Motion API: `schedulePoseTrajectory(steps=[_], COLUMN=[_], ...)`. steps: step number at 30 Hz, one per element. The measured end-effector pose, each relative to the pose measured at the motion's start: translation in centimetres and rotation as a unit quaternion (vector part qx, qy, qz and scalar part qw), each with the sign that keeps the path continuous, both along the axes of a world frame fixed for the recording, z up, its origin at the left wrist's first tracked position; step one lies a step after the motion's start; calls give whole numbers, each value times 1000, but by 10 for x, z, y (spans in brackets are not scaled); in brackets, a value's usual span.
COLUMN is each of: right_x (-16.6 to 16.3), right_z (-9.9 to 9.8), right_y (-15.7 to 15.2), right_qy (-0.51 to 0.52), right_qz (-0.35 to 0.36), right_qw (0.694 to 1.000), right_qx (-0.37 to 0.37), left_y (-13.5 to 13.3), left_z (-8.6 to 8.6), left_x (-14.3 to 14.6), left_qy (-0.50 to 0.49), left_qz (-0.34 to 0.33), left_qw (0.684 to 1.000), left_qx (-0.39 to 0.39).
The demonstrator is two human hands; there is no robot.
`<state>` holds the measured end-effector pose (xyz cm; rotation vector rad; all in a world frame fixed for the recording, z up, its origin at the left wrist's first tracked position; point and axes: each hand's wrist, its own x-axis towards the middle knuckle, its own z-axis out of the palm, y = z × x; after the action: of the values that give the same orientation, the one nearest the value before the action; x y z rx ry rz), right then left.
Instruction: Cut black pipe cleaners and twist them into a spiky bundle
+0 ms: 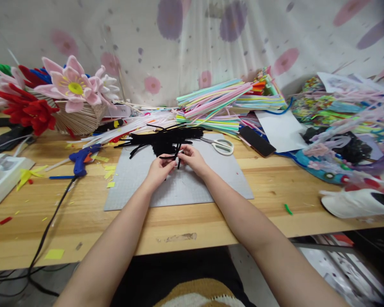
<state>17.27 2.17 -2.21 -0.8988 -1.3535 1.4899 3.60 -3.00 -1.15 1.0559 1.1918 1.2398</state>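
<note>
My left hand (160, 169) and my right hand (192, 158) meet over a grey cutting mat (179, 187) on a wooden table (83, 221). Both pinch short black pipe cleaner pieces (173, 157) between fingertips, fingers closed. Just beyond the hands lies a heap of black pipe cleaners (164, 138) spreading over the mat's far edge. White-handled scissors (220, 146) rest to the right of the heap.
A blue glue gun (81, 158) with a black cord lies left of the mat. Pipe-cleaner flowers (70, 85) stand in a basket at back left. Bundles of coloured pipe cleaners (224, 102), a black phone (256, 141), white paper (283, 130) and craft clutter fill the right. Yellow scraps litter the left.
</note>
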Motion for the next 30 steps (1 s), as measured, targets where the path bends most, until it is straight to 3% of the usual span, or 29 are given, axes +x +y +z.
schedulePoseTrajectory(steps=[3,7,14,24,30], right_x=[2,4,8,3,3], right_z=[0,-1,2,0,-4], right_y=[1,0,-2,4,9], right_qy=[-2,8,32,11,28], right_qz=[-17,59,120,-60,-93], right_qw=[1000,998,992,998,994], right_qx=[8,-6,-1,-27,-41], left_y=[0,1,2,2,4], left_z=[3,3,-1,0,-1], left_x=[-2,-3,-3,-3,-4], left_qy=[-24,-24,39,14,0], left_qz=[7,37,51,59,60], left_qw=[999,997,998,998,998], left_qx=[-21,-57,5,-9,-5])
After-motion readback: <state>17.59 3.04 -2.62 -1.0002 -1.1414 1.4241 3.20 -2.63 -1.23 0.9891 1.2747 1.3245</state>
